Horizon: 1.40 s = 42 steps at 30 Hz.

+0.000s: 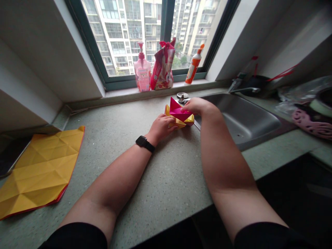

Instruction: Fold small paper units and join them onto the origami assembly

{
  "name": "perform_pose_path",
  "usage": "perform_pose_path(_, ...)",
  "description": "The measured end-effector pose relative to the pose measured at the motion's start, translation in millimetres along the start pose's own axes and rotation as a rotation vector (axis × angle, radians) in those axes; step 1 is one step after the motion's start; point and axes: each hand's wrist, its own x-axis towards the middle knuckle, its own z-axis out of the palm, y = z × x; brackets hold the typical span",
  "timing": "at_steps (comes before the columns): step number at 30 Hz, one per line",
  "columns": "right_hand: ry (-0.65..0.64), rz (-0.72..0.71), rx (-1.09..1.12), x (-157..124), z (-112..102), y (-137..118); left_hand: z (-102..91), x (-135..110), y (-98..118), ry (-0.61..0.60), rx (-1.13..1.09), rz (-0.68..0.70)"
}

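Note:
On the countertop, beside the sink, stands a yellow folded-paper piece (pixel 191 119) with thin red edges. A magenta folded-paper piece (pixel 178 112) with pointed corners sits over it; I cannot tell whether the two are joined. My right hand (pixel 197 105) reaches in from the right and pinches the magenta paper between thumb and fingers. With a black watch on its wrist, my left hand (pixel 162 127) rests on the counter, fingers curled against the near left side of the yellow paper. Creased yellow sheets with red undersides (pixel 46 166) lie at the far left.
A steel sink (pixel 249 117) with a faucet (pixel 243 89) is on the right; a metal drain plug (pixel 182 96) lies behind my right hand. Along the windowsill stand a pink pump bottle (pixel 142 74), a red-and-pink bag (pixel 164 67) and an orange-and-white bottle (pixel 194 65).

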Motion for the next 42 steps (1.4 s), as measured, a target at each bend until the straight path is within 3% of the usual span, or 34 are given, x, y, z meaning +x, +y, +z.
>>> perform_pose_path(9, -0.023, 0.009, -0.096, -7, -1, -7, 1.5, 1, -2, 0.0, -0.024, 0.016)
perform_pose_path(16, -0.113, 0.038, -0.156, -17, -3, -16, 1.2, 1, -1, -0.001, -0.026, 0.018)
perform_pose_path(24, -0.112, -0.019, -0.272, -22, -4, -20, -3.4, 0, 2, -0.007, -0.016, 0.014)
perform_pose_path(42, -0.136, -0.069, -0.154, -13, -10, -4, -3.1, -3, 2, 0.032, -0.01, -0.026)
